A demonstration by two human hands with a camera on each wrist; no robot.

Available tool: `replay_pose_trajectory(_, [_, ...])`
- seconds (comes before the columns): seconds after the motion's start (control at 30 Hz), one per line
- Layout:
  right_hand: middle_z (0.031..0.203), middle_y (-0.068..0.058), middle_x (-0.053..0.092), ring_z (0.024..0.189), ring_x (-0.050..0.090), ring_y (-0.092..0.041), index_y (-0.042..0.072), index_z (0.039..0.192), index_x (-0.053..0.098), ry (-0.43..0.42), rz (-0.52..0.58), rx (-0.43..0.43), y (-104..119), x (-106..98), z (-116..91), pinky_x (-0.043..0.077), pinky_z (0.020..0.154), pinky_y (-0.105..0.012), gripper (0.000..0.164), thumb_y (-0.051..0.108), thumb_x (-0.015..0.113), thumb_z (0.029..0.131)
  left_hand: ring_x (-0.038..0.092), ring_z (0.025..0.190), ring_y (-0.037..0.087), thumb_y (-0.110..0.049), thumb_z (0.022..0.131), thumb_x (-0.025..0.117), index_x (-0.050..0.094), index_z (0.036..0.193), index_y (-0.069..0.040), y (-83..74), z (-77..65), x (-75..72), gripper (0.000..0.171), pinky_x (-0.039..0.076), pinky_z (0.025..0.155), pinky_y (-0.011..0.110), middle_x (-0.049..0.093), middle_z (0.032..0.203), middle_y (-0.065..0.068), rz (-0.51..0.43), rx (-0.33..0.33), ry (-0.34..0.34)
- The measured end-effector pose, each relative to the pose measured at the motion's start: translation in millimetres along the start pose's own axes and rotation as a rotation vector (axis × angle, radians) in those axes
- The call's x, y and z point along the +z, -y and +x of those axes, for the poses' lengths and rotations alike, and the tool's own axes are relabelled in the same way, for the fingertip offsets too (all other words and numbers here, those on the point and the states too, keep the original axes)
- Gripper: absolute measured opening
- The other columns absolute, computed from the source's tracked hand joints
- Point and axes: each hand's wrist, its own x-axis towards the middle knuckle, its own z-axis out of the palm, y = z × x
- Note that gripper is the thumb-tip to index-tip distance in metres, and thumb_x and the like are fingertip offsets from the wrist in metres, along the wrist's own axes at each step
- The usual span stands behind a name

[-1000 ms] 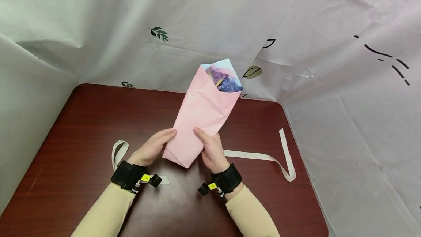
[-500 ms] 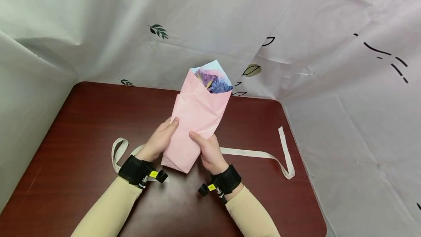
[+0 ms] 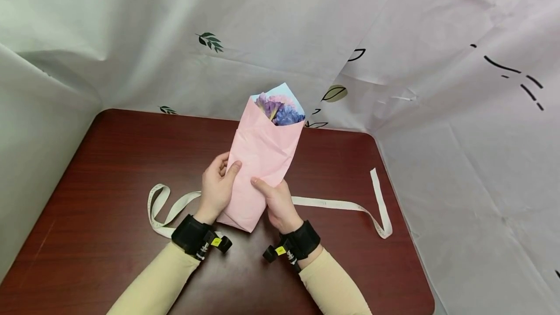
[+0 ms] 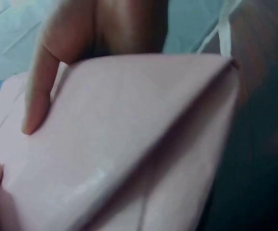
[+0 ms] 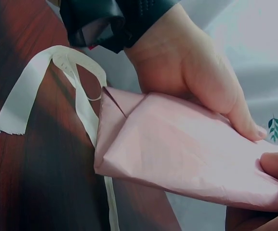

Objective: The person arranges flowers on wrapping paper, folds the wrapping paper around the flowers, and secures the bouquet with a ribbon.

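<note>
A bouquet wrapped in pink paper [image 3: 262,152] leans to the right between both hands, held over the table. Purple and blue flowers [image 3: 280,109] and a pale blue lining show at its upper opening. My left hand [image 3: 216,189] grips the wrap's left edge, thumb on the front, fingers partly hidden behind. On the lower right side my right hand [image 3: 281,206] holds it, thumb across the front and fingers out of sight behind. The folded bottom of the wrap [image 5: 117,139] shows in the right wrist view. Behind the bouquet, a white ribbon [image 3: 325,203] lies across the table.
The dark red-brown table [image 3: 144,145] has rounded far corners. Pale fabric sheeting [image 3: 271,23] with printed leaves hangs along the back and sides. The ribbon's left part [image 3: 159,203] curls in a loop beside the left wrist; its right end bends back near the table edge.
My left hand has shifted up the wrap's left edge and to the right. The bouquet has moved a little left and down at the top. The right hand has barely moved.
</note>
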Motion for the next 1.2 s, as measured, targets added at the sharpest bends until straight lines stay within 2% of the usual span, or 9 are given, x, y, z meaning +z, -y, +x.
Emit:
replay_pose_trajectory(0.1, [0.119, -0.005, 0.067, 0.11, 0.066, -0.018, 0.002, 0.128, 0.061, -0.005, -0.015, 0.017, 0, -4, 1, 0.054, 0.095, -0.032, 0.037, 0.009, 0.078, 0.095, 0.073, 0.075, 0.009, -0.016, 0.109, 0.065, 0.067, 0.129, 0.009, -0.1, 0.2, -0.8, 0.032, 0.058, 0.063, 0.024, 0.078, 0.099, 0.014, -0.153, -0.126, 0.057])
replay_pose_trajectory(0.2, [0.118, -0.005, 0.068, 0.109, 0.067, -0.018, 0.002, 0.126, 0.062, -0.015, -0.021, 0.037, 1, -8, 2, 0.055, 0.094, -0.032, 0.037, 0.009, 0.079, 0.094, 0.073, 0.076, 0.012, -0.016, 0.111, 0.061, 0.065, 0.127, 0.011, 0.0, -0.1, -2.2, 0.032, 0.059, 0.065, 0.027, 0.078, 0.094, 0.007, -0.272, -0.247, 0.117])
replay_pose_trajectory(0.33, [0.12, -0.006, 0.068, 0.109, 0.069, -0.019, 0.003, 0.128, 0.06, 0.002, 0.012, 0.069, 2, -16, 2, 0.056, 0.093, -0.033, 0.038, 0.007, 0.077, 0.095, 0.073, 0.087, 0.013, -0.018, 0.113, 0.056, 0.059, 0.133, 0.011, 1.9, -1.9, -0.9, 0.035, 0.059, 0.074, 0.027, 0.077, 0.1, 0.002, -0.371, -0.346, 0.205])
replay_pose_trajectory(0.43, [0.12, -0.007, 0.069, 0.108, 0.071, -0.019, 0.002, 0.129, 0.06, 0.012, 0.032, 0.091, 2, -24, 1, 0.058, 0.091, -0.033, 0.037, 0.005, 0.075, 0.096, 0.074, 0.095, 0.014, -0.017, 0.114, 0.054, 0.053, 0.141, 0.009, 5.2, -4.7, 1.4, 0.038, 0.059, 0.08, 0.028, 0.076, 0.111, 0.007, -0.417, -0.388, 0.26])
replay_pose_trajectory(0.57, [0.119, -0.008, 0.069, 0.107, 0.071, -0.019, 0.001, 0.131, 0.059, -0.016, 0.015, 0.09, -1, -33, 1, 0.058, 0.089, -0.033, 0.037, 0.006, 0.075, 0.098, 0.073, 0.105, 0.016, -0.007, 0.112, 0.056, 0.047, 0.153, 0.009, 6.9, -14.4, 6.9, 0.045, 0.06, 0.086, 0.029, 0.069, 0.132, 0.022, -0.387, -0.39, 0.31])
replay_pose_trajectory(0.7, [0.119, -0.008, 0.068, 0.107, 0.071, -0.019, -0.001, 0.132, 0.057, -0.046, -0.002, 0.1, -4, -41, -3, 0.058, 0.09, -0.033, 0.04, 0.006, 0.075, 0.098, 0.07, 0.11, 0.018, 0.0, 0.107, 0.061, 0.05, 0.153, 0.01, 4.9, -29.4, 14.9, 0.048, 0.059, 0.086, 0.027, 0.061, 0.143, 0.028, -0.255, -0.358, 0.293])
replay_pose_trajectory(0.87, [0.12, -0.008, 0.068, 0.108, 0.071, -0.02, -0.001, 0.134, 0.055, -0.06, 0.002, 0.11, -9, -54, -7, 0.058, 0.09, -0.034, 0.042, 0.008, 0.076, 0.098, 0.069, 0.097, 0.014, 0.0, 0.104, 0.066, 0.058, 0.144, 0.013, 9.8, -39.2, 15.2, 0.043, 0.056, 0.08, 0.022, 0.07, 0.122, 0.023, -0.126, -0.372, 0.254])
replay_pose_trajectory(1.0, [0.119, -0.008, 0.068, 0.108, 0.071, -0.02, 0.0, 0.135, 0.055, -0.065, 0.002, 0.112, -11, -64, -6, 0.058, 0.09, -0.034, 0.042, 0.007, 0.075, 0.099, 0.071, 0.089, 0.012, -0.003, 0.1, 0.074, 0.061, 0.138, 0.016, 16.2, -44.5, 10.4, 0.044, 0.057, 0.077, 0.022, 0.075, 0.105, 0.017, -0.095, -0.413, 0.307])
replay_pose_trajectory(1.2, [0.117, -0.007, 0.067, 0.106, 0.071, -0.019, 0.0, 0.133, 0.055, -0.084, 0.001, 0.095, -9, -71, -5, 0.058, 0.088, -0.032, 0.039, 0.005, 0.074, 0.099, 0.072, 0.083, 0.01, -0.001, 0.092, 0.081, 0.069, 0.121, 0.017, 22.5, -50.4, 7.4, 0.037, 0.057, 0.074, 0.023, 0.078, 0.099, 0.017, -0.051, -0.414, 0.399])
